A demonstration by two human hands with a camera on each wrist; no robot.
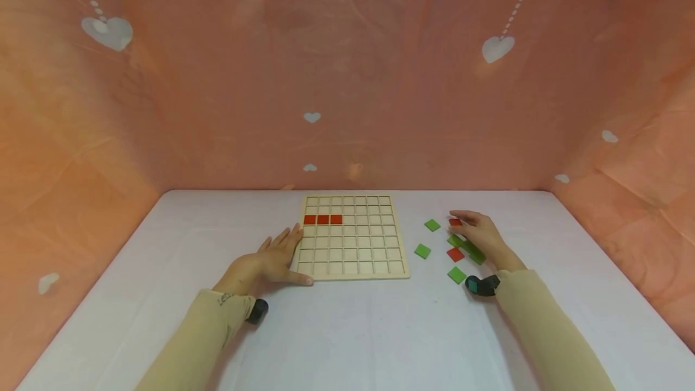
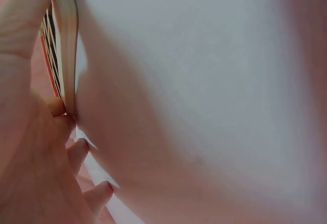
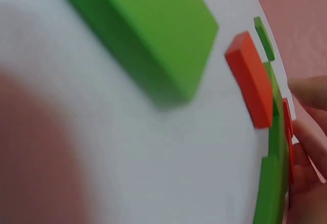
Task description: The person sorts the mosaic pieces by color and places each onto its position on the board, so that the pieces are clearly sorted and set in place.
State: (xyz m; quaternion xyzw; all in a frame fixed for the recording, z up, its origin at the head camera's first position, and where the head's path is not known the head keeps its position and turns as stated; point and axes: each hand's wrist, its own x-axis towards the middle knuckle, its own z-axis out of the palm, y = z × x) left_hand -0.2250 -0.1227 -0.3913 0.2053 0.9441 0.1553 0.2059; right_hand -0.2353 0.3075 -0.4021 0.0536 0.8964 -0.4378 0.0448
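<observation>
A pale wooden grid board (image 1: 374, 277) lies on the table, with three red square tiles (image 1: 323, 219) side by side in one row at its left. My left hand (image 1: 271, 261) rests against the board's left edge, fingers extended and thumb along the front corner. In the left wrist view, fingertips touch the board's side (image 2: 66, 45). Over at the right, my right hand (image 1: 480, 235) has its thumb and fingers around a red tile (image 1: 455, 222), partly covered by them. Whether it pinches this tile is unclear. Beneath and beside this hand are green tiles (image 1: 473, 252) and another red tile (image 1: 455, 254).
Separate green tiles (image 1: 432, 225) lie between the board and the right hand, one of them (image 1: 456, 274) nearer the front. A white cloth covers the table (image 1: 347, 336). Orange-pink fabric (image 1: 347, 77) with white hearts hangs behind and on both sides.
</observation>
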